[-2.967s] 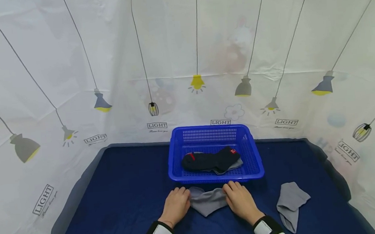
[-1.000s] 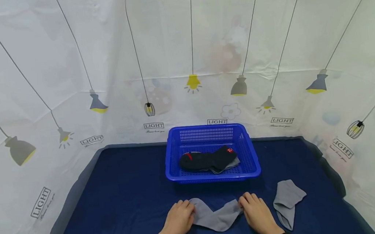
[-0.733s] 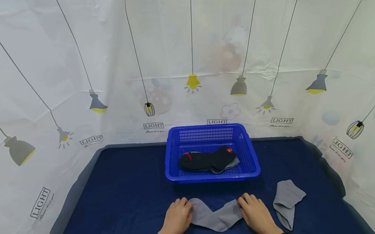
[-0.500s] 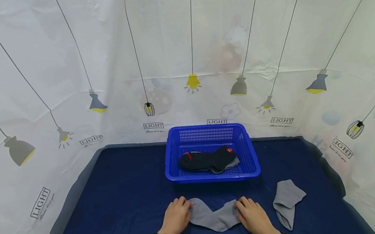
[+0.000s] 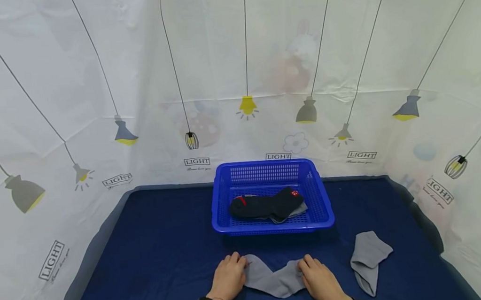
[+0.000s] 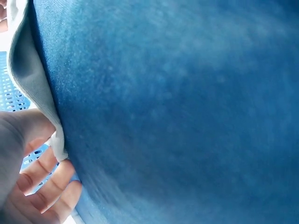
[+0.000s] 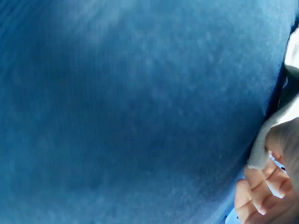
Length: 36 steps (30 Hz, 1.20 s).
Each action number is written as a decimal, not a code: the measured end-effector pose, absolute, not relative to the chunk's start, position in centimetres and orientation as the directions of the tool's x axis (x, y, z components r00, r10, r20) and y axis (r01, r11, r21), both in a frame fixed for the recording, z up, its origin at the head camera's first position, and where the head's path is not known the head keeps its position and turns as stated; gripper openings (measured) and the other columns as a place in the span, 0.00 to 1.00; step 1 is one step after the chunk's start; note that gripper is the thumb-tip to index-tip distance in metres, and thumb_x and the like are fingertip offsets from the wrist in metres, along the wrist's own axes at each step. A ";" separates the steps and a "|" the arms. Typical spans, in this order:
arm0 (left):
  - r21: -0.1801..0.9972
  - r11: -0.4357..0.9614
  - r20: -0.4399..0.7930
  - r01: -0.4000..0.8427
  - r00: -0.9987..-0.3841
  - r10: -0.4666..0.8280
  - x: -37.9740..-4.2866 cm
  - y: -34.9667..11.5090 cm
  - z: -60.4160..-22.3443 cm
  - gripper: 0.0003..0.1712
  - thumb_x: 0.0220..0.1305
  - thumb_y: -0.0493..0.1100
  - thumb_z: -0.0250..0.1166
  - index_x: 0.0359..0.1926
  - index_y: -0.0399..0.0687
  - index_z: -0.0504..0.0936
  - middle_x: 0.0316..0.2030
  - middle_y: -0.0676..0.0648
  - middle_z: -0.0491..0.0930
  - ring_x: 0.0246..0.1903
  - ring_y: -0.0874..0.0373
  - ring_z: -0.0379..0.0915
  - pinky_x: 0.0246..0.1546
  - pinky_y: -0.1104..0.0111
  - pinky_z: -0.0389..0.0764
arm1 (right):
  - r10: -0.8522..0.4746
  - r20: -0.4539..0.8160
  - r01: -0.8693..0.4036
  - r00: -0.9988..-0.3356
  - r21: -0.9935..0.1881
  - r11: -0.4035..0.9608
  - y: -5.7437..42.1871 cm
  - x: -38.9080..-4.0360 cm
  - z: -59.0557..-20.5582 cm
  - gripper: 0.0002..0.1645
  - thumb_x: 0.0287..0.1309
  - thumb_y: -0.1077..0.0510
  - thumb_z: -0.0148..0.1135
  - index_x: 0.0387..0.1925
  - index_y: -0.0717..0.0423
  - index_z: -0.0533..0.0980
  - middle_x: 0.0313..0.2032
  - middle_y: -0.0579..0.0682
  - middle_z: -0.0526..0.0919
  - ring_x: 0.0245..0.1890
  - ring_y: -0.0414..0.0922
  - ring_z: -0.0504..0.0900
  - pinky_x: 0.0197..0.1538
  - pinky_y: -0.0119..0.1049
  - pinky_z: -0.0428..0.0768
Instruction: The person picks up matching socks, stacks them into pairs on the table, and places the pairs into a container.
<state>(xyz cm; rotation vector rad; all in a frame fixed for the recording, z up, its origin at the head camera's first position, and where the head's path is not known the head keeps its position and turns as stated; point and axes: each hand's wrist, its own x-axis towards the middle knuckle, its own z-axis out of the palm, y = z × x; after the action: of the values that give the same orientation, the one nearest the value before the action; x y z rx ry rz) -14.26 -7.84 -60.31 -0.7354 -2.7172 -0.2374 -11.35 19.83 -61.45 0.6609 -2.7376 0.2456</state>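
Note:
A grey sock [image 5: 276, 281] lies bent in a shallow V on the dark blue cloth, between both hands. My left hand [image 5: 227, 277] pinches its left end between thumb and fingers, and the left wrist view shows the sock edge [image 6: 35, 84] caught there. At the opposite end, my right hand [image 5: 322, 280] pinches the sock; the right wrist view shows thumb and fingers [image 7: 254, 184] around the cuff. A second grey sock [image 5: 370, 260] lies folded over to the right of my right hand.
Behind the hands stands a blue perforated basket [image 5: 274, 229] holding a dark pair of socks [image 5: 266, 205] with red marks, over something grey. The blue cloth [image 5: 159, 250] spreads to both sides. A white printed curtain [image 5: 225, 66] hangs along the back and sides.
Since three seconds ago both hands have drawn the sock nearer, away from the basket, and it lies longer and flatter. Over the last second the right hand has shifted slightly left along it.

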 end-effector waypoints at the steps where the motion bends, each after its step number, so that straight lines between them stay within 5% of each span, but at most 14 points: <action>1: 0.076 0.856 0.331 0.511 -0.823 0.462 -14.3 -7.8 -60.3 0.12 0.39 0.40 0.69 0.27 0.53 0.75 0.25 0.53 0.68 0.24 0.56 0.68 0.24 0.67 0.68 | -0.419 0.345 -0.473 -0.840 -0.087 0.877 19.8 -11.4 -61.5 0.16 0.38 0.62 0.69 0.28 0.48 0.69 0.26 0.42 0.64 0.22 0.40 0.68 0.22 0.31 0.63; 12: 0.155 0.845 0.311 0.512 -0.837 0.450 -14.3 -8.1 -60.0 0.12 0.38 0.35 0.67 0.23 0.53 0.73 0.21 0.55 0.67 0.19 0.60 0.65 0.19 0.71 0.66 | -0.451 0.387 -0.525 -0.805 -0.109 0.844 19.8 -11.8 -60.3 0.15 0.42 0.66 0.66 0.26 0.52 0.67 0.25 0.43 0.64 0.20 0.41 0.67 0.22 0.32 0.67; 23: 0.223 0.889 0.447 0.401 -0.852 0.272 -14.9 -8.8 -59.4 0.14 0.35 0.34 0.67 0.22 0.52 0.71 0.19 0.53 0.66 0.19 0.57 0.68 0.19 0.67 0.69 | -0.397 0.479 -0.503 -0.783 -0.111 0.857 20.1 -13.3 -59.0 0.16 0.39 0.67 0.66 0.27 0.53 0.68 0.24 0.45 0.64 0.20 0.43 0.68 0.21 0.34 0.65; 36: 0.270 0.908 0.370 0.320 -0.905 0.209 -14.8 -8.6 -59.5 0.13 0.37 0.34 0.67 0.22 0.51 0.71 0.20 0.52 0.67 0.20 0.55 0.69 0.19 0.65 0.69 | -0.397 0.518 -0.513 -0.757 -0.095 0.853 19.8 -14.2 -59.5 0.12 0.44 0.66 0.63 0.26 0.55 0.67 0.22 0.46 0.62 0.17 0.45 0.66 0.18 0.34 0.63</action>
<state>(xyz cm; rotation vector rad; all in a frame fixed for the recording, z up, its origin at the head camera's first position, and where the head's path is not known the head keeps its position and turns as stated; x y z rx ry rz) -14.80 -8.62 -59.48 -0.3908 -2.7351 -0.4668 -14.18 19.79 -59.52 0.6665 -2.5350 0.3164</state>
